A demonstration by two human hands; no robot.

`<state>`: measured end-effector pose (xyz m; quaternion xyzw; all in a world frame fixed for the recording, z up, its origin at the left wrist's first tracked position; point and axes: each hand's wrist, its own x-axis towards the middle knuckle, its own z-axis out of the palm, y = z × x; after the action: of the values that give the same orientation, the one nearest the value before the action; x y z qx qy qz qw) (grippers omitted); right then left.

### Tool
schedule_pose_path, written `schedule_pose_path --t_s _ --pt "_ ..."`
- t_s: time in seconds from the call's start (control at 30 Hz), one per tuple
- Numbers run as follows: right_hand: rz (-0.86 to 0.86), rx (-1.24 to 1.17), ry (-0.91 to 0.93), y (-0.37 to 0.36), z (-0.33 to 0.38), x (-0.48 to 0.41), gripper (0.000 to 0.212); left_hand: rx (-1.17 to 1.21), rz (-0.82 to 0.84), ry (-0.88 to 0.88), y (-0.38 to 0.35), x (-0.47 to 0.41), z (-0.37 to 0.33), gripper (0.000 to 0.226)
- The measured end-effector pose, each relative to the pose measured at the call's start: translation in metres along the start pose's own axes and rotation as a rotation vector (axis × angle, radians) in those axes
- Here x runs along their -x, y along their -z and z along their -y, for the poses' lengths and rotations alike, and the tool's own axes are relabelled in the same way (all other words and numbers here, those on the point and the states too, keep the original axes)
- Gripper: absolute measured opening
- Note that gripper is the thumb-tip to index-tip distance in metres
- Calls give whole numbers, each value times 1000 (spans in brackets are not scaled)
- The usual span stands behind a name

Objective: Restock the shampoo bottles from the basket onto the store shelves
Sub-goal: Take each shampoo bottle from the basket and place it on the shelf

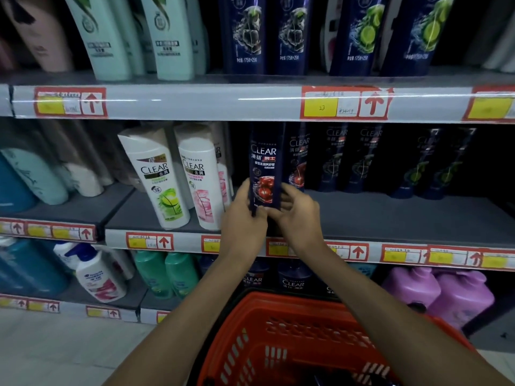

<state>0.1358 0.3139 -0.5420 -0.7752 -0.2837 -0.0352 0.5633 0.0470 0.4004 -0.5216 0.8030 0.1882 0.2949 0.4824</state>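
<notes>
A dark blue Clear shampoo bottle (265, 165) with red fruit on its label stands upright over the front of the middle shelf (390, 218). My left hand (243, 215) grips its lower left side. My right hand (296, 211) holds its lower right side, fingers curled behind it. More dark Clear bottles (334, 157) stand in a row behind and to the right. The red plastic basket (278, 338) sits low in front of me, under my forearms; its contents are mostly out of sight.
Two white Clear bottles (178, 176) lean just left of the held bottle. The upper shelf carries mint and dark blue bottles (245, 34). Below stand green bottles (167, 274) and purple jugs (437, 293). Price tags (344, 103) line the shelf edges.
</notes>
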Motion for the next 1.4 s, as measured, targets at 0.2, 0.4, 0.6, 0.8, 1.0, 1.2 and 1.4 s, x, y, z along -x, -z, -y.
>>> schedule_pose_path --t_s 0.2,0.4,0.6,0.8,1.0,1.2,1.4 --pt "-82 121 -2 -24 -13 -24 50 87 -21 102 -16 -29 8 73" --pt "-124 150 -86 -38 -15 -37 39 154 -35 176 -29 -52 24 76" --pt "-151 275 -114 -45 -15 -41 23 179 1 162 -33 -64 38 72" --pt "-167 429 -156 -48 -7 -40 13 164 47 204 -34 -70 46 74" --pt "-119 437 -239 -40 2 -31 26 184 91 274 -30 -64 45 79" --pt "84 567 -211 -5 11 -5 45 -42 200 159 -9 -37 46 70" --pt "254 710 -139 47 26 20 68 -535 311 44 17 0 7 77"
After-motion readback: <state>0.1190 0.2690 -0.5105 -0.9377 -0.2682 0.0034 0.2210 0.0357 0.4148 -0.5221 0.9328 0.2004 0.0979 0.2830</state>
